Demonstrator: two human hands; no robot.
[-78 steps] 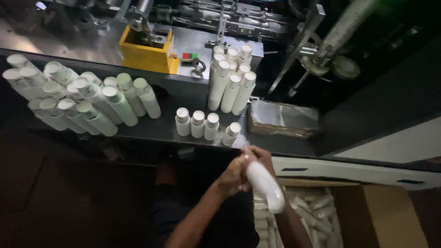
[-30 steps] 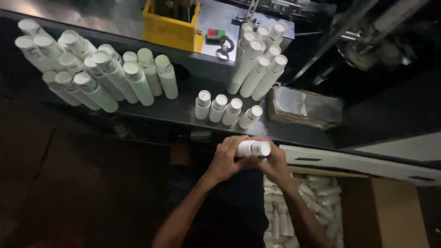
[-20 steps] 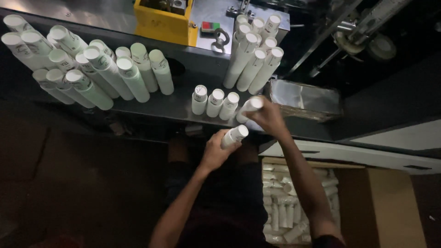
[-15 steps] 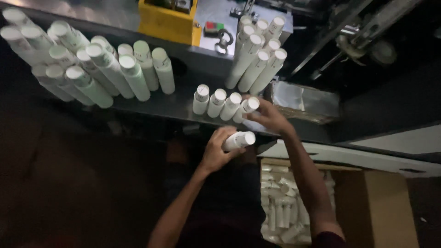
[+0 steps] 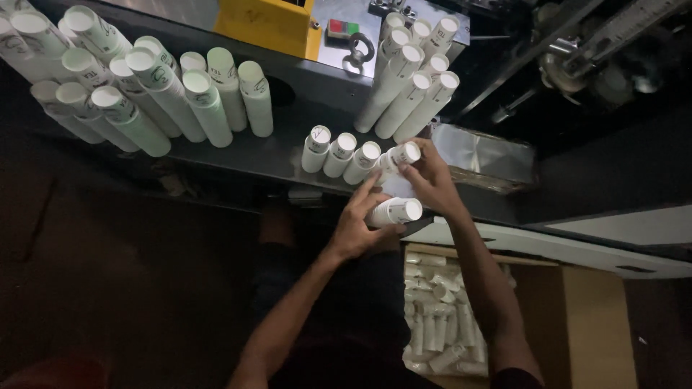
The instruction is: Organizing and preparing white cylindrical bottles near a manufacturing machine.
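The left hand (image 5: 358, 225) grips a short stack of white paper cups (image 5: 395, 211); just beyond, the right hand (image 5: 430, 175), having reached forward, pinches a second stack (image 5: 398, 155) onto the bench (image 5: 274, 155) row.

White cup stacks (image 5: 339, 153) with small dark marks stand on the dark grey tabletop (image 5: 238, 155). Behind them sits a yellow box (image 5: 268, 27), and just right of it, red and green buttons (image 5: 339, 29). A brown carton (image 5: 577, 317) holds more white stacks.
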